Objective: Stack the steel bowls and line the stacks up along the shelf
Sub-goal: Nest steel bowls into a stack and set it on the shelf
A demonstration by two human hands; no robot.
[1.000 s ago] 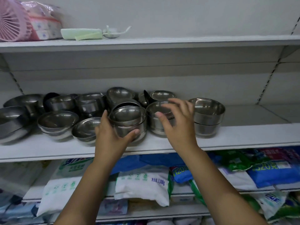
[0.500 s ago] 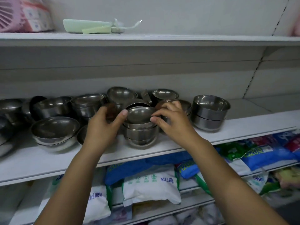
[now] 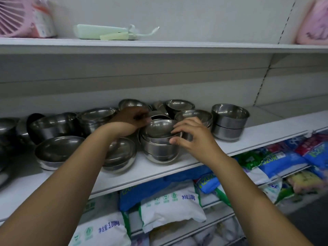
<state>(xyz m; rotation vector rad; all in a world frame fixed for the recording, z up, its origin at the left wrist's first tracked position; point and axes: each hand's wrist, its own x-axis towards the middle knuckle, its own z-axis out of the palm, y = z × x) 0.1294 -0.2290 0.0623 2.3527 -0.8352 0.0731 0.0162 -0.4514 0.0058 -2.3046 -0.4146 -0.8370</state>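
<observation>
As top bowl [image 3: 158, 129] sits on stack [image 3: 159, 151], left grip [image 3: 132, 119] and right grip [image 3: 191, 137] flank it. Both pinch its rim.

White shelf [image 3: 262, 134], nested stack of steel bowls [image 3: 159, 150] set near its front edge, two-bowl stack [image 3: 229, 121] placed further right, wide shallow bowls [image 3: 58, 151] spread at left, more crowded behind.

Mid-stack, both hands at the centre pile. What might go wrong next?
The top bowl looks tilted on the centre stack; if the right hand lets go now, it may slide off.
That stack stands close to the shelf front edge; a push could tip it over.
The left hand reaches among loose back bowls and may knock them.
</observation>
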